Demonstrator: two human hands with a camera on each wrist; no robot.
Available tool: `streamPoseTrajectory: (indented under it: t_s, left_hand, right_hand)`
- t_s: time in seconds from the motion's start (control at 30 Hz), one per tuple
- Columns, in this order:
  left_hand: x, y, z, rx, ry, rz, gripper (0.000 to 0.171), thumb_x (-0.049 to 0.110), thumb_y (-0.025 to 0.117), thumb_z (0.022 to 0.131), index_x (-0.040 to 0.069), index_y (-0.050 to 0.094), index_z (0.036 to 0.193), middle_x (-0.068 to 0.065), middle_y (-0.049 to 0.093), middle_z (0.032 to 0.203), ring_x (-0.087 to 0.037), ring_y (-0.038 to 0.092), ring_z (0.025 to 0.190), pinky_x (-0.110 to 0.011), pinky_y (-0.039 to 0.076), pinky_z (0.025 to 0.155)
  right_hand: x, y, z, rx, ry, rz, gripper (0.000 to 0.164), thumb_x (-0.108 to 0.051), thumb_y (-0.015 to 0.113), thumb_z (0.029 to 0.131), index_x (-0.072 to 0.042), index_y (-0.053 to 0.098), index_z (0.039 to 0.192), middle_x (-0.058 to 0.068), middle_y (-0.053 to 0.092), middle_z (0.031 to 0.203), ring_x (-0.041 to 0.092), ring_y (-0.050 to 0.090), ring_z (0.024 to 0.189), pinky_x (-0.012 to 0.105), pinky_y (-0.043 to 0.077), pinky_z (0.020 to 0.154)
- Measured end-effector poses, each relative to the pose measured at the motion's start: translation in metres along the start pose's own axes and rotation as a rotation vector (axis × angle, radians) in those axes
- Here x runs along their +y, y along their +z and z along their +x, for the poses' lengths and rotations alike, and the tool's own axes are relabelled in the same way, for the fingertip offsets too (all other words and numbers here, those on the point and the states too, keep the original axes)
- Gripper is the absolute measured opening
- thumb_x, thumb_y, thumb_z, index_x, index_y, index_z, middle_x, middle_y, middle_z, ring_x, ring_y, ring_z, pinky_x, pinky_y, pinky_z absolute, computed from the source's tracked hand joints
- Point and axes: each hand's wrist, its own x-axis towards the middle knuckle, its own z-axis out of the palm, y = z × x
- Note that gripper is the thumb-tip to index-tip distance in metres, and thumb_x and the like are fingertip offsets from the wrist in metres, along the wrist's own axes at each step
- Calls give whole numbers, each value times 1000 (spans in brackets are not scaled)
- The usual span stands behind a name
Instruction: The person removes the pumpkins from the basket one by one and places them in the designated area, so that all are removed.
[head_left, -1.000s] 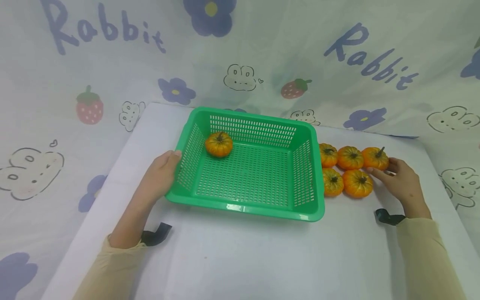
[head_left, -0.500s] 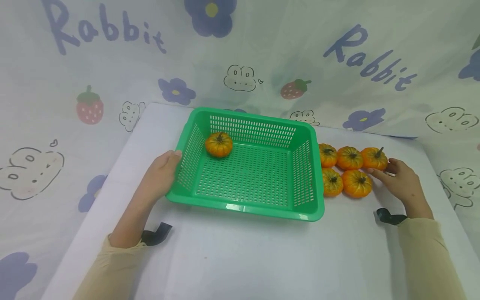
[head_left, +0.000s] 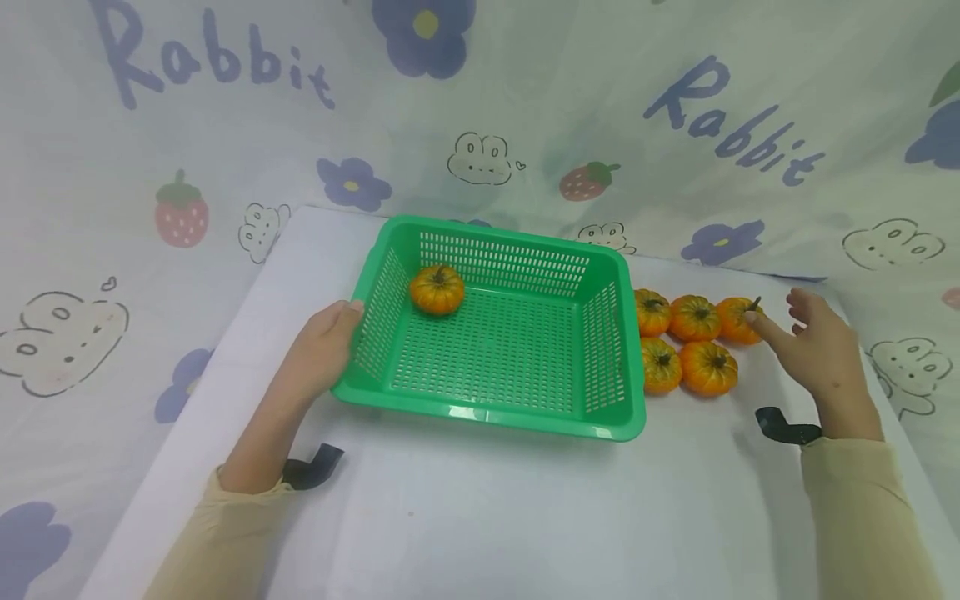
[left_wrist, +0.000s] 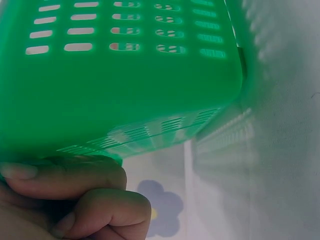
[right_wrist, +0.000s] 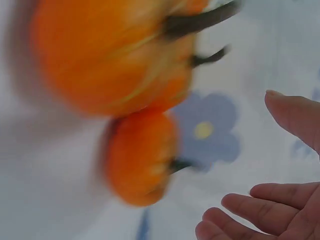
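My left hand (head_left: 318,348) grips the left rim of a green plastic basket (head_left: 487,413); in the left wrist view its curled fingers (left_wrist: 95,185) lie under the basket's edge. Inside the basket, at the back left, sits one small orange pumpkin (head_left: 437,290). Several more stand in two rows right of the basket, partly behind its wall. Over the right end of these rows is my right hand (head_left: 821,346), nearest the back right pumpkin (head_left: 738,320). In the right wrist view, that hand's fingers and thumb are spread apart, holding nothing, with blurred pumpkins (right_wrist: 140,160) beside them.
A white cloth covers the table (head_left: 480,517). Behind it hangs a printed curtain (head_left: 525,100) with rabbits, flowers and strawberries. Dark straps (head_left: 787,429) show at both wrists.
My right hand has come off the back right pumpkin and moved up and to the right, its thumb now apart from the fingers. My left hand and the basket hold still.
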Motion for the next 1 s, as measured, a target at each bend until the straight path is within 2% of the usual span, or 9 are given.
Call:
streamPoseTrajectory:
  t_s: [0.17, 0.3, 0.5, 0.6, 0.7, 0.87, 1.0]
  left_hand:
    - [-1, 0, 0, -7, 1, 2, 67, 55, 20, 112, -1, 54, 126, -16, 61, 91, -29, 61, 78, -38, 52, 70]
    - [-1, 0, 1, -11, -4, 6, 67, 56, 20, 112, 0, 54, 124, -16, 60, 90, -29, 60, 77, -38, 51, 69]
    - [-1, -2, 2, -13, -6, 6, 66, 57, 20, 112, 1, 54, 121, -16, 59, 90, -29, 58, 77, -38, 51, 69]
    - [-2, -2, 4, -21, -5, -17, 65, 56, 21, 112, 1, 54, 121, -16, 58, 92, -29, 58, 79, -39, 51, 71]
    - [-3, -1, 5, -29, -6, -31, 64, 56, 21, 112, 1, 54, 120, -17, 57, 92, -30, 58, 80, -39, 51, 71]
    - [-3, 0, 4, -26, -18, -29, 63, 56, 22, 112, 2, 53, 119, -16, 59, 91, -29, 60, 78, -39, 52, 71]
    - [-2, -1, 3, -17, -8, -32, 64, 55, 22, 112, 1, 54, 121, -17, 60, 92, -29, 61, 78, -38, 53, 70]
  right_hand:
    - [-40, -8, -12, 45, -88, 6, 92, -56, 59, 102, 1, 21, 163, 37, 34, 158, 63, 43, 133, 75, 41, 98]
    - [-81, -11, -21, 38, -177, 8, 89, -55, 62, 101, -6, 24, 165, 31, 35, 161, 61, 41, 136, 76, 41, 97]
    - [-147, -6, -28, 13, -420, 16, 83, -48, 72, 98, -7, 36, 161, 25, 45, 157, 55, 45, 138, 73, 39, 104]
    - [-175, 2, -28, -22, -565, 27, 77, -42, 76, 97, -6, 43, 158, 22, 50, 153, 48, 48, 137, 69, 39, 107]
    - [-201, 13, -28, -88, -655, 35, 72, -41, 75, 98, -7, 47, 155, 16, 52, 154, 41, 48, 140, 64, 39, 110]
    - [-240, 34, -27, -202, -725, -6, 73, -42, 74, 99, -6, 46, 155, 14, 49, 157, 37, 44, 145, 59, 35, 116]
    - [-268, 54, -20, -256, -792, -48, 76, -44, 76, 97, -7, 46, 156, 11, 49, 157, 32, 43, 146, 53, 34, 119]
